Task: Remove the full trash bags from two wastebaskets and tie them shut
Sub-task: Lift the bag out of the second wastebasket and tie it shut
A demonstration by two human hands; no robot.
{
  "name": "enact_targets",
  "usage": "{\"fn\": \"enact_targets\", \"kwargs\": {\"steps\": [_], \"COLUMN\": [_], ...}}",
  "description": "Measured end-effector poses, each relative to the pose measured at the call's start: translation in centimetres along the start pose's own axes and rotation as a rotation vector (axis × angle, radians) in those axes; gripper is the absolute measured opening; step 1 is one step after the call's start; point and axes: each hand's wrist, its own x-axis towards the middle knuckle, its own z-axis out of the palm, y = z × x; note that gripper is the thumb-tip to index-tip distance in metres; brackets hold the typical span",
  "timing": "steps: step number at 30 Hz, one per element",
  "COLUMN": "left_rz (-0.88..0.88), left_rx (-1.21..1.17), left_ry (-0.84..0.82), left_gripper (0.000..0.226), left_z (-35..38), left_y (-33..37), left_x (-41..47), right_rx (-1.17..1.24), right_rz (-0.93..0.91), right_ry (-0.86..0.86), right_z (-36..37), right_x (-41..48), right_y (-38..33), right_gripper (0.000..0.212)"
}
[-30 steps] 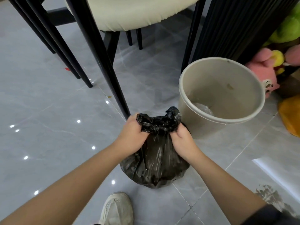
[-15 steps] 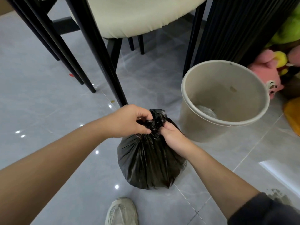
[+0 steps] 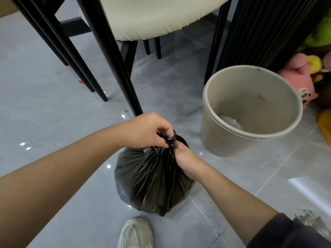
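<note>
Two hands, left hand [image 3: 145,130] and right hand [image 3: 184,158], are pinching the black trash bag [image 3: 152,179] neck tight, tying it so nothing is spilling out.

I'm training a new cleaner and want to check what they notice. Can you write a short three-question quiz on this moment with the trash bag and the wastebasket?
1. True or false: the black trash bag sits inside the beige wastebasket.
2. How many hands have a grip on the bag's twisted top? A) one B) both C) neither
3. Fill in: the wastebasket stands on the person's ___ side of the bag.

Key
1. False: the bag is out, beside the wastebasket.
2. B: the left hand and the right hand both pinch it.
3. right
</note>
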Motion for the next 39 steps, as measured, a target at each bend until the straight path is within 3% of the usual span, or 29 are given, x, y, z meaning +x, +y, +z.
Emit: {"fn": "enact_targets", "kwargs": {"steps": [6,9,13,15,18,21,24,26,29,34,37,39], "left_rz": [-0.079,-0.12,-0.146,-0.161,-0.188,-0.223,-0.301,-0.303,-0.268,-0.158,-0.158,-0.186], "left_rx": [-0.026,-0.113,-0.18,-0.201,-0.278,-0.388,-0.319,-0.244,-0.121,-0.068,-0.109,-0.13], "left_ry": [0.178,0.215,0.221,0.2,0.163,0.232,0.102,0.013,0.09,0.043,0.015,0.031], "left_gripper": [0.014,0.01,0.012,0.021,0.029,0.012,0.055,0.041,0.003,0.007,0.01,0.011], "left_z": [-0.3,0.5,1.4,1.7,2.3,2.4,1.9,2.1,2.3,1.2,1.0,1.0], "left_y": [-2.2,-2.8,-3.5,-4.0,-4.5,-4.5,-4.1,-3.8,-3.6,-3.3,-4.0,-4.7], "left_x": [-0.5,-0.5,-0.2,0.0,0.2,-0.7,-2.7,-3.7,-3.5,-2.0,-1.3,-1.2], "right_rx": [-0.049,-0.127,-0.247,-0.24,-0.184,-0.092,-0.055,-0.031,0.016,0.084,0.07,-0.016], "right_rz": [0.061,0.093,0.206,0.23,0.174,0.156,0.129,0.147,0.19,0.202,0.216,0.209], "right_ry": [-0.02,-0.021,-0.04,-0.127,-0.208,-0.194,-0.208,-0.201,-0.231,-0.301,-0.263,-0.31], "right_z": [0.1,0.3,-0.3,-0.4,-0.4,-0.8,-1.2,-1.4,-1.2,0.6,0.6,0.6], "right_x": [0.0,0.1,-0.1,-0.3,-0.5,-0.8,-0.7,-0.7,-0.7,-0.8,-0.8,-1.0], "right_y": [0.0,0.0,0.4,0.8,1.2,1.3,1.4,0.9,0.8,1.6,1.8,1.1], "right_gripper": [0.028,0.017,0.03,0.036,0.029,0.016,0.018,0.021,0.023,0.033,0.024,0.033]}}
